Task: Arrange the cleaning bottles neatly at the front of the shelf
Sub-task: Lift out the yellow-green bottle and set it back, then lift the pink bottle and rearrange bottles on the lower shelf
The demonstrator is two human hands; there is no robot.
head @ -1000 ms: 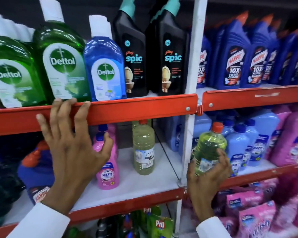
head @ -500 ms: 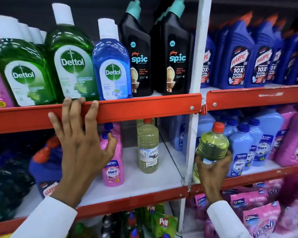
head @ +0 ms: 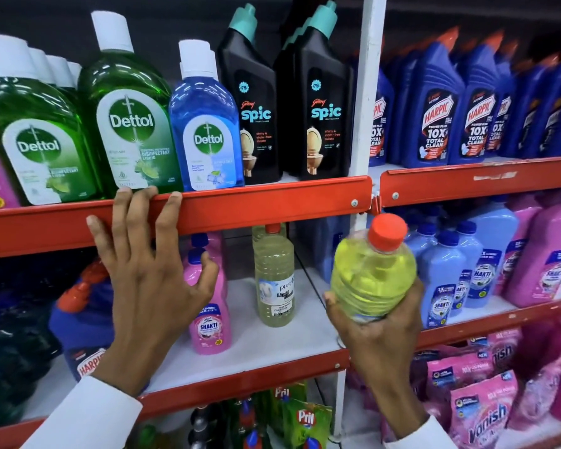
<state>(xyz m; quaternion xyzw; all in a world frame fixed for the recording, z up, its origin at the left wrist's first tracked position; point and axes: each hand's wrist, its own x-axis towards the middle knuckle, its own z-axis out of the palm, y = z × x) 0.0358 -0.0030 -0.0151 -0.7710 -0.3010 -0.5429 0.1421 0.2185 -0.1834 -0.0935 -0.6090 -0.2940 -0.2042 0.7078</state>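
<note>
My right hand grips a yellow bottle with a red cap, held tilted in front of the white upright post. My left hand rests open with its fingertips on the red rail of the upper shelf. On the white middle shelf stand a matching pale yellow bottle and a pink Shakti bottle, both set back from the front edge. A blue Harpic bottle sits at the left, partly behind my left hand.
The upper shelf holds green Dettol bottles, a blue Dettol bottle and black Spic bottles. The right bay holds blue Harpic bottles, light blue and pink Shakti bottles and pink Vanish pouches below.
My right hand has brought the yellow bottle left and closer to me, out from the right bay to the post. My left hand stays on the red rail.
</note>
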